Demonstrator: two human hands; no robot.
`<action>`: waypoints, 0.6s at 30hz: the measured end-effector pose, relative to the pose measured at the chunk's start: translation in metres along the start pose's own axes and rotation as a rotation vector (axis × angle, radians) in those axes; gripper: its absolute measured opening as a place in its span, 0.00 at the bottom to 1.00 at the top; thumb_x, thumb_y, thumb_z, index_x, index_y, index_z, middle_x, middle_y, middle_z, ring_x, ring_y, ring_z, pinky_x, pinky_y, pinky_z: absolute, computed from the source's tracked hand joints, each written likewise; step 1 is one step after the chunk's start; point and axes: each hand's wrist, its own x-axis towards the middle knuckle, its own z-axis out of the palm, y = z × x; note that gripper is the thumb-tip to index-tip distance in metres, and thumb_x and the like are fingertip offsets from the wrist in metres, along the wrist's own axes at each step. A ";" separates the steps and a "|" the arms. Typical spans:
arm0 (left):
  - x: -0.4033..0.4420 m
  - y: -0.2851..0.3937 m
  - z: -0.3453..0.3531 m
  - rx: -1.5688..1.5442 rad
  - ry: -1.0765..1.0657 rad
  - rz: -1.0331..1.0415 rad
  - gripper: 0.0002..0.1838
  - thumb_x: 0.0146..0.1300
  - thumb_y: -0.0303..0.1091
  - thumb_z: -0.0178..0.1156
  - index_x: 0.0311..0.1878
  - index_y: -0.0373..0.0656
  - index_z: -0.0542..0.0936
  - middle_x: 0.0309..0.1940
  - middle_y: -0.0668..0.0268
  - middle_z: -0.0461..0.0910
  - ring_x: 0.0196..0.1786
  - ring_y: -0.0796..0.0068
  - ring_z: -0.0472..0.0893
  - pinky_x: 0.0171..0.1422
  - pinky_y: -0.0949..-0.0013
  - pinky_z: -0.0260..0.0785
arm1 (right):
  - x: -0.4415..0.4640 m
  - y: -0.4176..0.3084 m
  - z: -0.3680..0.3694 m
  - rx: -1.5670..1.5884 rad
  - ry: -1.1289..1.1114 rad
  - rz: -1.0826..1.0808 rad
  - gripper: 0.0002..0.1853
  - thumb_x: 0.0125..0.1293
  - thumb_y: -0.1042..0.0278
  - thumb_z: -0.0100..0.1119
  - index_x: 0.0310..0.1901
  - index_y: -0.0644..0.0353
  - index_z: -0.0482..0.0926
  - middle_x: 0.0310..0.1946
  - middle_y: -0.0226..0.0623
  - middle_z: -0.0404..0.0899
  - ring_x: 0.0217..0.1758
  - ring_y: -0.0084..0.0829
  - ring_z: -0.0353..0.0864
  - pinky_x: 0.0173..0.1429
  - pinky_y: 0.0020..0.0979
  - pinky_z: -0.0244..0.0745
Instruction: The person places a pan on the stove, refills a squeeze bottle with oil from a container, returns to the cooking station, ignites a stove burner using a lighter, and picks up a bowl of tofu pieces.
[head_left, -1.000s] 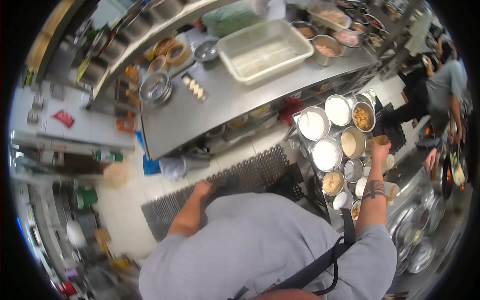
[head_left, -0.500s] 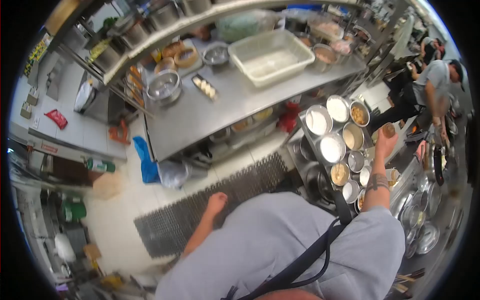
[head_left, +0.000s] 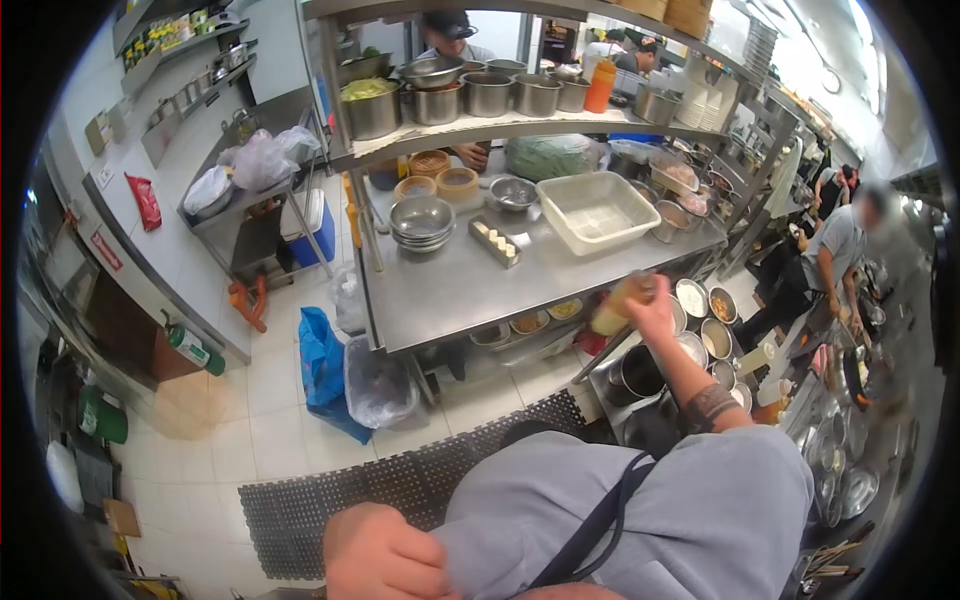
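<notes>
My right hand (head_left: 652, 305) is wrapped round a bottle (head_left: 612, 312) with pale yellow contents. It holds the bottle tilted, in front of the steel table's right part and above the near metal containers. My left hand (head_left: 385, 555) is raised close to the camera at the bottom, its fingers curled in and nothing visible in them. Beneath my right forearm are a dark, deep pot (head_left: 636, 372) and several round tins, among them one with white contents (head_left: 690, 297) and one with brownish pieces (head_left: 722, 304).
A steel table (head_left: 440, 310) bears a white plastic tub (head_left: 597, 245), stacked metal bowls (head_left: 421, 222) and a narrow tray of white pieces (head_left: 495, 242). Pots line the shelf above (head_left: 540, 128). A lined bin (head_left: 380, 390) stands by a black mat (head_left: 330, 510). A co-worker (head_left: 838, 245) stands at right.
My right hand has carried the bottle leftward from over the right-hand counter to the table's front. My left hand has come up nearer the camera. The view has tilted up, showing the shelf.
</notes>
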 end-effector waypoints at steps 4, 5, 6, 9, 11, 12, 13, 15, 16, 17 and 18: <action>-0.024 0.054 -0.020 0.080 0.075 -0.104 0.14 0.63 0.24 0.57 0.20 0.42 0.76 0.24 0.60 0.79 0.19 0.68 0.75 0.22 0.66 0.61 | -0.034 -0.069 0.128 0.207 -0.324 -0.054 0.35 0.53 0.70 0.77 0.62 0.62 0.70 0.53 0.41 0.81 0.58 0.32 0.81 0.65 0.36 0.76; -0.033 0.067 -0.026 0.130 0.097 -0.098 0.12 0.61 0.25 0.58 0.20 0.42 0.77 0.23 0.60 0.79 0.19 0.68 0.75 0.22 0.66 0.61 | -0.040 -0.074 0.159 0.227 -0.417 -0.074 0.36 0.53 0.70 0.78 0.63 0.61 0.70 0.54 0.40 0.81 0.58 0.32 0.81 0.67 0.36 0.76; -0.042 0.080 -0.032 0.185 0.124 -0.092 0.11 0.60 0.26 0.59 0.20 0.41 0.78 0.22 0.61 0.78 0.19 0.69 0.75 0.22 0.67 0.62 | -0.047 -0.092 0.189 0.243 -0.514 -0.094 0.36 0.54 0.70 0.79 0.63 0.60 0.70 0.54 0.40 0.81 0.59 0.31 0.81 0.68 0.36 0.75; -0.072 0.126 -0.054 0.443 0.185 -0.164 0.10 0.57 0.28 0.60 0.20 0.40 0.78 0.21 0.61 0.78 0.19 0.70 0.75 0.22 0.67 0.61 | -0.072 -0.169 0.266 0.189 -0.781 -0.143 0.35 0.54 0.70 0.79 0.62 0.60 0.71 0.54 0.38 0.81 0.60 0.31 0.81 0.69 0.36 0.74; -0.090 0.155 -0.072 0.655 0.208 -0.238 0.08 0.54 0.29 0.61 0.20 0.40 0.78 0.21 0.61 0.78 0.18 0.71 0.75 0.22 0.67 0.61 | -0.080 -0.192 0.333 0.225 -0.914 -0.210 0.37 0.53 0.65 0.81 0.63 0.61 0.71 0.55 0.41 0.82 0.60 0.34 0.83 0.69 0.38 0.75; -0.097 0.168 -0.085 0.756 0.213 -0.282 0.08 0.53 0.29 0.62 0.20 0.40 0.79 0.20 0.61 0.78 0.18 0.71 0.75 0.21 0.67 0.61 | -0.084 -0.205 0.369 0.266 -0.994 -0.269 0.39 0.53 0.61 0.83 0.63 0.63 0.71 0.55 0.44 0.84 0.60 0.36 0.84 0.69 0.39 0.77; -0.103 0.177 -0.100 0.780 0.221 -0.323 0.08 0.53 0.29 0.62 0.20 0.40 0.79 0.20 0.61 0.78 0.18 0.71 0.75 0.21 0.67 0.61 | -0.093 -0.221 0.402 0.283 -1.038 -0.257 0.39 0.53 0.61 0.83 0.63 0.63 0.71 0.55 0.44 0.84 0.60 0.36 0.84 0.69 0.39 0.77; -0.116 0.188 -0.134 0.955 0.202 -0.144 0.07 0.46 0.32 0.64 0.22 0.39 0.81 0.18 0.61 0.78 0.18 0.72 0.75 0.20 0.67 0.60 | -0.097 -0.264 0.466 0.260 -1.138 -0.368 0.40 0.52 0.59 0.83 0.63 0.63 0.72 0.56 0.45 0.84 0.60 0.38 0.85 0.69 0.40 0.77; -0.117 0.199 -0.145 0.963 0.206 -0.177 0.07 0.46 0.32 0.64 0.22 0.39 0.81 0.18 0.61 0.78 0.18 0.72 0.75 0.20 0.67 0.60 | -0.102 -0.285 0.493 0.273 -1.164 -0.351 0.40 0.52 0.59 0.83 0.63 0.63 0.72 0.56 0.45 0.84 0.60 0.38 0.85 0.69 0.40 0.77; -0.118 0.213 -0.150 1.124 0.233 -0.226 0.07 0.45 0.32 0.64 0.22 0.39 0.82 0.19 0.61 0.79 0.17 0.72 0.75 0.20 0.67 0.59 | -0.106 -0.307 0.521 0.285 -1.189 -0.376 0.40 0.52 0.59 0.83 0.63 0.63 0.72 0.56 0.45 0.84 0.61 0.39 0.85 0.70 0.41 0.76; -0.122 0.225 -0.161 1.294 0.247 -0.257 0.07 0.44 0.33 0.64 0.23 0.38 0.83 0.19 0.60 0.79 0.17 0.72 0.75 0.19 0.68 0.59 | -0.104 -0.335 0.550 0.299 -1.205 -0.421 0.41 0.51 0.58 0.84 0.63 0.63 0.72 0.56 0.46 0.84 0.61 0.39 0.85 0.70 0.41 0.76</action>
